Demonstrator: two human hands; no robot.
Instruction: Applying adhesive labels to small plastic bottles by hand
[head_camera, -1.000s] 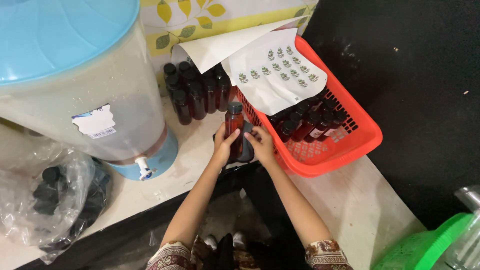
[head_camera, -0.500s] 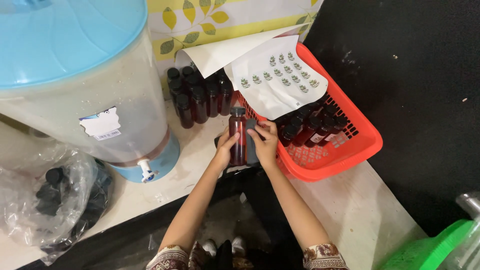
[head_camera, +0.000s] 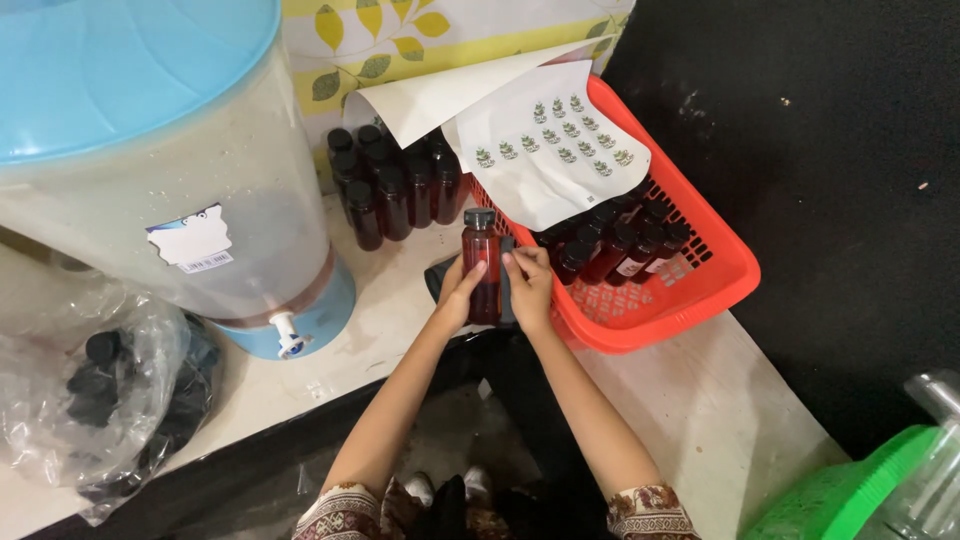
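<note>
Both hands hold one small bottle (head_camera: 481, 252) of dark red liquid with a black cap, upright over the counter edge. My left hand (head_camera: 458, 296) grips its left side. My right hand (head_camera: 529, 286) grips its right side, fingertips pressed on the bottle's front. Just right of the hands stands a red plastic basket (head_camera: 690, 290) holding several similar bottles lying down, some with labels. A white sheet of small round stickers (head_camera: 548, 150) lies over the basket's back part.
A cluster of several capped dark bottles (head_camera: 392, 185) stands behind the hands. A large drink dispenser (head_camera: 150, 180) with a blue lid and tap fills the left. A clear bag of black caps (head_camera: 110, 400) lies at lower left. A green container (head_camera: 860, 490) sits at lower right.
The bottle has been raised upright between both hands and shifted slightly left of the basket; my right fingers have moved onto its front.
</note>
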